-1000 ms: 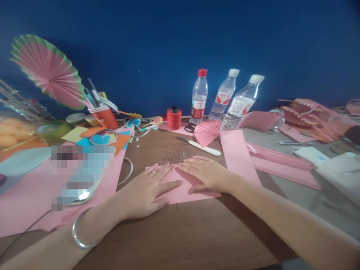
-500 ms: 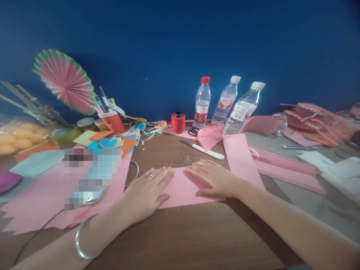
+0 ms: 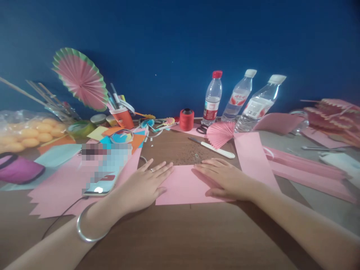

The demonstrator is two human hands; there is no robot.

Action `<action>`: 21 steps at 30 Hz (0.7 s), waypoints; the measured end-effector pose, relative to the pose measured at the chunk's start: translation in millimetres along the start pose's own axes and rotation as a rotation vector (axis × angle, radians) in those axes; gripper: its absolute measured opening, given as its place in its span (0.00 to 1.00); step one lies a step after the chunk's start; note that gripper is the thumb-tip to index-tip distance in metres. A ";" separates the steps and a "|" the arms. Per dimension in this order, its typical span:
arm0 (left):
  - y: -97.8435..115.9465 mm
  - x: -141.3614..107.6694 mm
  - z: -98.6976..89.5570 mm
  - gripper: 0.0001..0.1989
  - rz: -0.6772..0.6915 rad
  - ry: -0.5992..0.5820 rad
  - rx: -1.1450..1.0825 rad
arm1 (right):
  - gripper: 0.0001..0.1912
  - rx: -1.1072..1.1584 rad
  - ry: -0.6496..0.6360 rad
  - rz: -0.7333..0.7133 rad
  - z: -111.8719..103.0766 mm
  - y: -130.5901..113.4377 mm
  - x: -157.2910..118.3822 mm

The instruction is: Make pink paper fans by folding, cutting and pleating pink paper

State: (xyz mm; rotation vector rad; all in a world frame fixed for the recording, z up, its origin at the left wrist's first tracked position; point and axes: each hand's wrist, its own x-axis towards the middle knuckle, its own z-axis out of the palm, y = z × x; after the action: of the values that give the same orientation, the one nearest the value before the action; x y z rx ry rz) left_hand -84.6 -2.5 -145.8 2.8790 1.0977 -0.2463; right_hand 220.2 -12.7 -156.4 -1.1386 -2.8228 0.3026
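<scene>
A sheet of pink paper (image 3: 182,187) lies flat on the brown tabletop. My left hand (image 3: 146,185) rests on its left side, fingers stretched out and a ring on one of them. Over the right side of the sheet lies my right hand (image 3: 225,178), its fingers also extended and flat. Just beyond the far edge of the paper are small dark specks (image 3: 194,154) scattered on the wood. A white-handled craft knife (image 3: 219,150) lies behind my right hand. Near it sits a pink pleated paper fan (image 3: 221,134).
A red thread spool (image 3: 186,120) and three water bottles, one red-capped (image 3: 212,99), stand along the blue wall. Pink sheets (image 3: 66,176) and a phone (image 3: 101,183) lie at left, near a cup of pens (image 3: 123,117). Folded pink strips (image 3: 309,168) lie at right.
The whole scene has shifted right in the view as the head turned slightly left. Both hands stay flat on the pink paper.
</scene>
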 end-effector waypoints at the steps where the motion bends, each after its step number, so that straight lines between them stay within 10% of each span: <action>1: 0.2 -0.9 -1.7 0.29 -0.023 -0.019 -0.001 | 0.37 -0.005 0.006 -0.005 -0.3 -0.5 0.1; 21: 1.9 -6.4 -8.3 0.32 -0.154 -0.052 0.094 | 0.38 0.059 0.015 0.192 -7.7 12.3 -25.0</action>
State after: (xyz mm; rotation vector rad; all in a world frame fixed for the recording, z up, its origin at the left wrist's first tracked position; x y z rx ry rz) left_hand -87.0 -7.2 -136.5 2.8516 1.3352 -0.3881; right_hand 247.7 -20.2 -151.6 -1.3945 -2.6764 0.3859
